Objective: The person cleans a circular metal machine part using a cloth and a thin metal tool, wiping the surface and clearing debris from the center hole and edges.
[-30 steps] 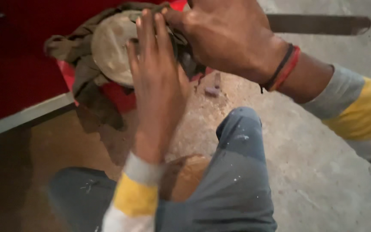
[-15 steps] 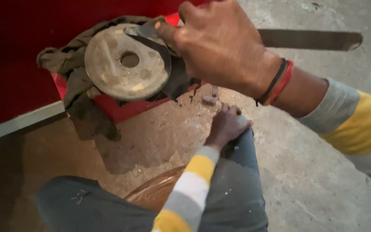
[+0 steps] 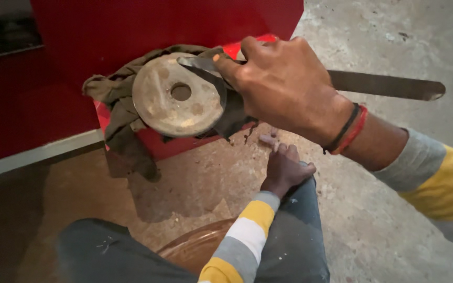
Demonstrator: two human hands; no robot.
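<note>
My right hand [image 3: 284, 86] grips a long flat metal blade [image 3: 384, 85], whose tip lies across a round, tarnished metal disc [image 3: 178, 95] with a centre hole. The disc rests on a dark olive rag [image 3: 119, 123] draped over a red block [image 3: 176, 144]. My left hand [image 3: 285, 169] rests on my knee [image 3: 294, 220], fingers curled, holding nothing.
A red panel [image 3: 132, 26] stands behind the block, with a pale strip [image 3: 38, 154] along its base. The floor is rough concrete [image 3: 394, 209]. A brownish rounded object [image 3: 200, 249] shows between my legs.
My left hand lifted off the disc and dropped to my knee, uncovering the disc. My right hand keeps the blade against the disc.
</note>
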